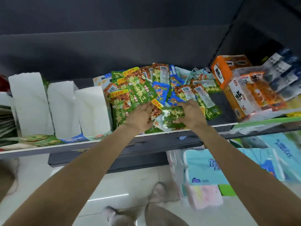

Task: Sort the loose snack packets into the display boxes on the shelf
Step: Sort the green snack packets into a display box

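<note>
From the head camera, both arms reach out straight to the shelf (pixel 101 143). The left hand (pixel 140 116) and the right hand (pixel 191 114) curl their fingers round green snack packets (pixel 171 117) near the shelf's front edge. More loose packets (pixel 140 88) lie in a heap behind. White display boxes (pixel 91 110) stand to the left. Below are a pale floor (pixel 123 185) and tissue packs (pixel 206 167).

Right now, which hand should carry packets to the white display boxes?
Probably left. The left hand lies on the pile of snack packets nearer the white display boxes; the right hand would have to cross over it.
</note>
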`<state>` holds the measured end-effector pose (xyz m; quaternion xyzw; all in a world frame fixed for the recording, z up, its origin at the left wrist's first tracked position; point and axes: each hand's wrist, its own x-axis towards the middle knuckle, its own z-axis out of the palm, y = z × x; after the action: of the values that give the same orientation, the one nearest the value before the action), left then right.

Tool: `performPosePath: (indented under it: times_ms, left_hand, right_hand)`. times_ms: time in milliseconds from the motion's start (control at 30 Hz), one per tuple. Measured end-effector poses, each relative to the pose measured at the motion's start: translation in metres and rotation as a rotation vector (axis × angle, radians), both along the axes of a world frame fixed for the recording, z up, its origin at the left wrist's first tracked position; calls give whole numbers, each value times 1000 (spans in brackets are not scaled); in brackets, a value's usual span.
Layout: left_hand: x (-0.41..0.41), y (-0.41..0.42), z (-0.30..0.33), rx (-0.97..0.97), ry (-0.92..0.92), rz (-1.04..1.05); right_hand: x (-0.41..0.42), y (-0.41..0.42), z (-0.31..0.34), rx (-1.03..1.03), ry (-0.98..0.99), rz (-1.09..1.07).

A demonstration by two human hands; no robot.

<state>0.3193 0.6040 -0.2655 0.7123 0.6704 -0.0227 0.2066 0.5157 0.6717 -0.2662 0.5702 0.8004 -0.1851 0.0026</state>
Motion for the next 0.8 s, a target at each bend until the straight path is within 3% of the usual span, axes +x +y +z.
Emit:
performPosePath:
  times_ms: [67, 133, 300, 433, 567, 700, 800]
  left_hand:
    - [2, 4, 2, 3, -45, 53]
    - [2, 9, 8, 16, -121, 133]
    - [8, 5, 31, 11, -704, 244]
    - [4, -3, 53, 19, -989, 355]
    - [-8, -12, 68, 54, -987, 399]
    - [-37, -26, 76, 403, -851, 450]
    - [-72, -46, 84, 537, -774, 478]
  right_hand:
    - [2, 7, 3, 36, -13, 20]
    - [1, 12, 11, 36, 125, 5]
    - [-5, 9, 32, 119, 496, -16]
    - [-16, 4, 47, 148, 696, -106]
    - [-34, -6, 61, 131, 755, -82]
    - [-66, -24, 74, 55, 818, -27]
    - [-97, -39, 84, -21, 785, 68]
